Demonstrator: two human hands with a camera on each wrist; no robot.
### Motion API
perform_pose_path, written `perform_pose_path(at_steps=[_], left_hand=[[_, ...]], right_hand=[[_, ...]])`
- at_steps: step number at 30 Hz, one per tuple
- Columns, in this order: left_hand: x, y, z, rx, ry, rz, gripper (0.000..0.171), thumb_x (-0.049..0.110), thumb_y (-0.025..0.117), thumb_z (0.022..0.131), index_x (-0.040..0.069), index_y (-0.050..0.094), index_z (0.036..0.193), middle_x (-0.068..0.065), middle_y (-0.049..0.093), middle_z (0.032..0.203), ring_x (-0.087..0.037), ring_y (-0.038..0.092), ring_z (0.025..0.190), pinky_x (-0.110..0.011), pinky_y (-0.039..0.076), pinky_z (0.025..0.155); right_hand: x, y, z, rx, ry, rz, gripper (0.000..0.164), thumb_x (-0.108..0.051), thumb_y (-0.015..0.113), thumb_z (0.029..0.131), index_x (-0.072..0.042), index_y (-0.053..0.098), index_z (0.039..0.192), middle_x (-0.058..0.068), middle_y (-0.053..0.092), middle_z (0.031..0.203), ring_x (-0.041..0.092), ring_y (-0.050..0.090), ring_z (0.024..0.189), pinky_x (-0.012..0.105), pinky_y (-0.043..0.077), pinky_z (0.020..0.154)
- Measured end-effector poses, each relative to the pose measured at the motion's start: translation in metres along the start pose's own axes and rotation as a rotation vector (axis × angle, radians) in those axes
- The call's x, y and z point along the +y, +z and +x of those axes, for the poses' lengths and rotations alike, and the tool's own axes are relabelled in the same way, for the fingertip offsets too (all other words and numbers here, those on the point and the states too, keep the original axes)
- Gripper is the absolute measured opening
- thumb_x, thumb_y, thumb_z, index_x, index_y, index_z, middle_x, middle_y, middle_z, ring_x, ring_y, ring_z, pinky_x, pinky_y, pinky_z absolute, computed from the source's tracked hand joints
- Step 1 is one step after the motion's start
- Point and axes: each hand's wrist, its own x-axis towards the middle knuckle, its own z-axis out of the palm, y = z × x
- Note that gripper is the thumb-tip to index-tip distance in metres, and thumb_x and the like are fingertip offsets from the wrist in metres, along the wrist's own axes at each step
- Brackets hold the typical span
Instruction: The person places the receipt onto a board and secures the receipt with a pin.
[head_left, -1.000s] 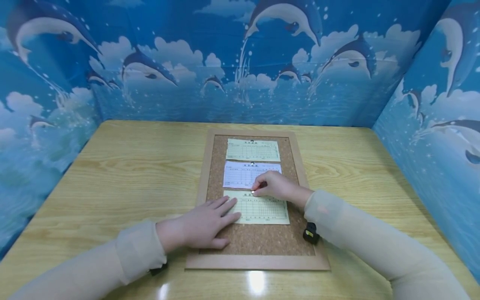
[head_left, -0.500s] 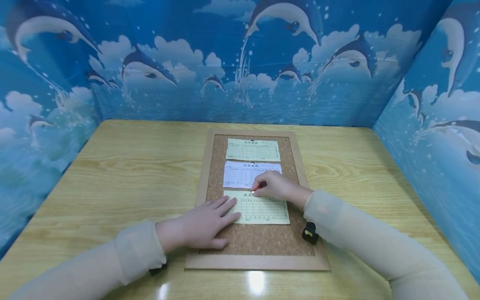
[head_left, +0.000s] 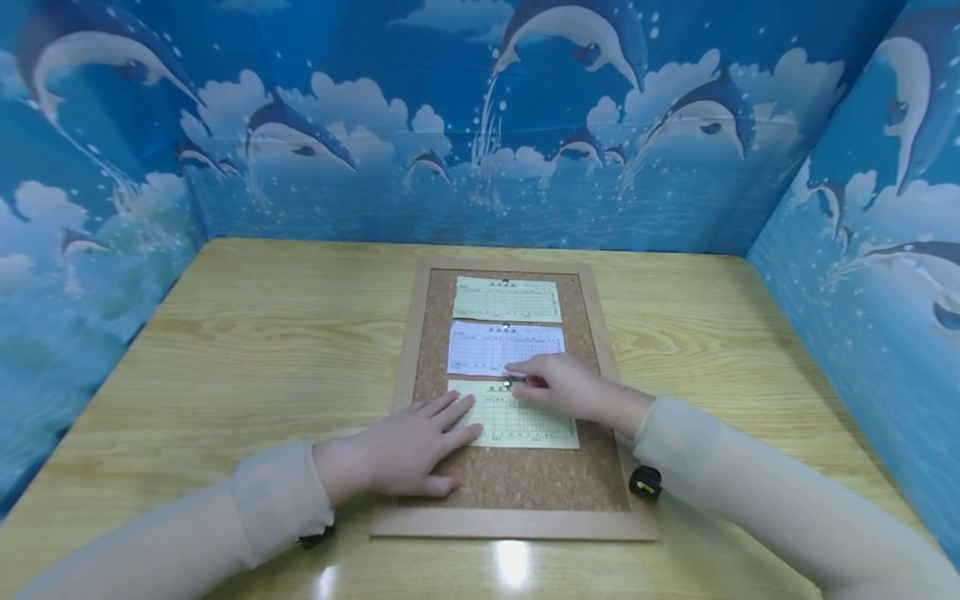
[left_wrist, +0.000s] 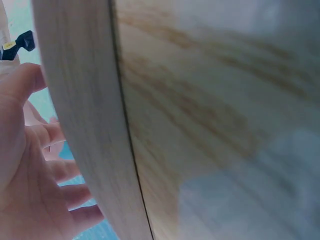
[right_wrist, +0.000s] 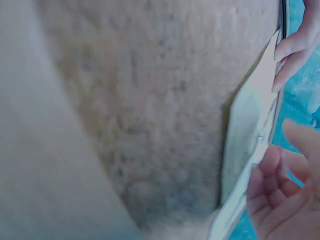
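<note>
A framed cork board (head_left: 517,482) lies on the table, with three printed paper slips in a column. My left hand (head_left: 408,447) lies flat, its spread fingertips resting on the left part of the lowest pale green slip (head_left: 528,427). A small shiny push pin (head_left: 507,384) stands at that slip's top edge. Beside it is my right hand (head_left: 576,387), index finger and thumb parted, the pin just off their tips. In the right wrist view, the other fingers of the right hand (right_wrist: 287,190) are curled and hold nothing.
The lavender slip (head_left: 472,350) and upper green slip (head_left: 480,302) each carry a pin at the top. A wooden frame (head_left: 517,525) edges the board on the wood-grain table (head_left: 285,350). A dolphin-print curtain (head_left: 450,200) closes off the back and sides.
My right hand has let go of the push pin, parting its thumb and index finger and drawing slightly right. The pin stays at the slip's top edge. The left hand has not moved.
</note>
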Motion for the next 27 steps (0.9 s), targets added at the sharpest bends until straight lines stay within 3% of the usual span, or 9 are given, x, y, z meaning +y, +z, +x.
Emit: perform_pose_path(at_steps=[3,6,10,13,27], left_hand=[[0.000,0.000,0.000,-0.003,-0.004,-0.005,0.070,0.055,0.048,0.089,0.014,0.036,0.145,-0.019,0.019,0.151,-0.038,0.020,0.136,-0.051,0.027,0.105],[0.000,-0.001,0.000,-0.006,-0.003,-0.009,0.070,0.055,0.048,0.090,0.014,0.036,0.145,-0.019,0.019,0.151,-0.038,0.020,0.136,-0.051,0.027,0.105],[0.000,-0.001,0.001,-0.012,-0.005,-0.012,0.070,0.055,0.048,0.090,0.014,0.035,0.145,-0.019,0.019,0.151,-0.038,0.020,0.136,-0.051,0.026,0.105],[0.001,-0.002,0.000,-0.019,-0.008,-0.014,0.069,0.055,0.048,0.090,0.015,0.035,0.145,-0.019,0.019,0.152,-0.038,0.020,0.137,-0.051,0.026,0.105],[0.001,-0.002,-0.001,-0.012,-0.005,-0.013,0.068,0.054,0.047,0.090,0.014,0.036,0.144,-0.019,0.020,0.151,-0.038,0.021,0.136,-0.052,0.027,0.104]], right_hand=[[-0.004,0.000,-0.008,-0.061,-0.009,-0.100,0.053,-0.037,0.058,0.092,-0.013,0.048,0.137,-0.005,0.052,0.064,0.010,0.044,0.054,0.027,0.041,0.054],[-0.005,0.003,-0.014,-0.091,-0.031,-0.143,0.057,-0.041,0.056,0.092,-0.012,0.045,0.139,-0.001,0.059,0.073,0.008,0.047,0.058,0.028,0.043,0.059],[-0.006,0.005,-0.016,-0.084,-0.054,-0.151,0.058,-0.040,0.057,0.092,-0.010,0.044,0.139,-0.003,0.057,0.071,0.006,0.046,0.057,0.027,0.042,0.058],[-0.006,0.005,-0.016,-0.087,-0.064,-0.153,0.060,-0.040,0.057,0.091,-0.009,0.042,0.140,-0.007,0.048,0.063,0.007,0.043,0.054,0.026,0.041,0.057],[-0.007,0.008,-0.017,-0.090,-0.065,-0.197,0.061,-0.042,0.056,0.091,-0.010,0.040,0.141,-0.006,0.055,0.077,0.007,0.050,0.065,0.029,0.045,0.066]])
